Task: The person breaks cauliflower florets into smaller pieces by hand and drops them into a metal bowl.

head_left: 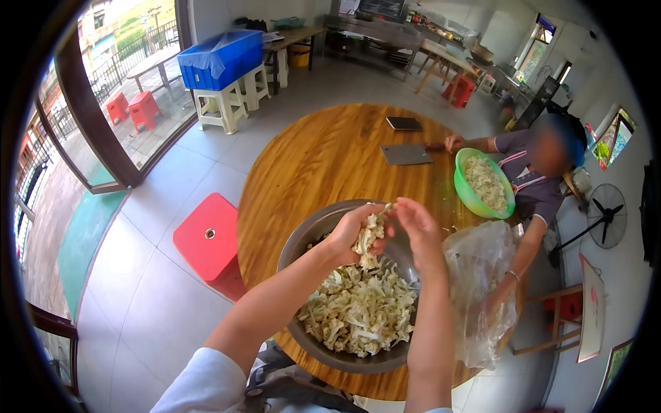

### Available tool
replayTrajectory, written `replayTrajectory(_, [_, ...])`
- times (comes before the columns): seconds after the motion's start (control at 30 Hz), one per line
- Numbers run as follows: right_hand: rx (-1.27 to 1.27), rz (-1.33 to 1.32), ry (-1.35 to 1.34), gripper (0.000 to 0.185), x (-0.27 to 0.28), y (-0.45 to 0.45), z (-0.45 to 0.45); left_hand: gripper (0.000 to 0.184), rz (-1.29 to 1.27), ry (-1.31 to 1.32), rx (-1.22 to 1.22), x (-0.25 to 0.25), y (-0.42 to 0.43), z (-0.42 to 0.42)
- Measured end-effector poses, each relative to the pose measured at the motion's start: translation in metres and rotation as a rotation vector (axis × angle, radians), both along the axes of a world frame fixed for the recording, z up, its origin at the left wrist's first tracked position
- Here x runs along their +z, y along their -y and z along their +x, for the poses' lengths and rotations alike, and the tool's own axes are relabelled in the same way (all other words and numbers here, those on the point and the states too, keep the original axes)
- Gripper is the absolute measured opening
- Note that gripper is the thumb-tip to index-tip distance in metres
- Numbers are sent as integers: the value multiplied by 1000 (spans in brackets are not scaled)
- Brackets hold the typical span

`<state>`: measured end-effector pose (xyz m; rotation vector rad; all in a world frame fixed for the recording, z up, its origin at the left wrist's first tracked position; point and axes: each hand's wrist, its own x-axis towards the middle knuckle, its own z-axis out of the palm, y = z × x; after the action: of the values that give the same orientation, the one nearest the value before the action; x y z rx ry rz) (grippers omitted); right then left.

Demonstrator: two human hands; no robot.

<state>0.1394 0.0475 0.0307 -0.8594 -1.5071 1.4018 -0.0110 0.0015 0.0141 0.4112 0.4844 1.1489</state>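
Note:
My left hand [348, 235] is closed around a piece of cauliflower [370, 237], held over a large metal bowl [292, 242]. Close beside it, my right hand [418, 233] has its fingers bent in toward the top of the same piece, and the fingertips appear to pinch its edge. Below both hands, the bowl holds a heap of broken cauliflower florets [358, 306]. My right forearm crosses the bowl's right side and hides part of the rim.
On the round wooden table [303, 158] lie a cleaver [406, 155] and a dark phone [404, 123]. Across from me, a person [530, 158] has one hand by a green basin [463, 189] of florets and the other at a clear plastic bag [475, 296]. A red stool [210, 234] stands left.

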Motion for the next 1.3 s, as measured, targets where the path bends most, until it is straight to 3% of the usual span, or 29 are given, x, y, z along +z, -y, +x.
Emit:
replayTrajectory(0.1, [212, -215, 3, 26, -3, -2, 3, 32, 29, -81, -91, 0, 2, 4])
replayTrajectory(0.23, [80, -288, -407, 11, 9, 6, 0, 32, -4, -39, -35, 6, 4, 5])
replayTrajectory(0.33, [139, -252, -614, 17, 6, -3, 11, 33, 19, 52, -16, 4, 1, 2])
replayTrajectory(0.37, [337, -195, -556, 27, 1, -10, 21, 33, 3, 71, 2, 3, 0, 1])
replayTrajectory(0.47, [256, -5, -400, 35, 2, -1, 15, 33, -58, 131, 99, -8, -6, -1])
replayTrajectory(0.6, [100, 143, -53, 23, 11, 14, -2, 31, -143, 107, 153, -8, -7, -3])
replayTrajectory(0.63, [157, 74, -121, 25, 9, 14, -7, 32, -149, 19, 158, -5, -5, -1])
replayTrajectory(0.77, [134, 116, 159, 25, 6, 18, -13, 35, -140, -187, 129, 1, -3, 5])
replayTrajectory(0.97, [17, -60, 11, 16, 3, 13, -10, 41, -46, -281, 39, 6, 2, 7])
replayTrajectory(1.1, [8, -223, -352, 11, 0, 4, -1, 43, -104, -107, 110, 6, 3, 5])
replayTrajectory(1.23, [101, -235, -566, 16, 2, -2, 12, 46, -91, -20, 152, -3, -3, 1])
replayTrajectory(1.3, [167, -223, -500, 22, 2, -7, 19, 47, -73, -3, 148, -3, -3, 0])
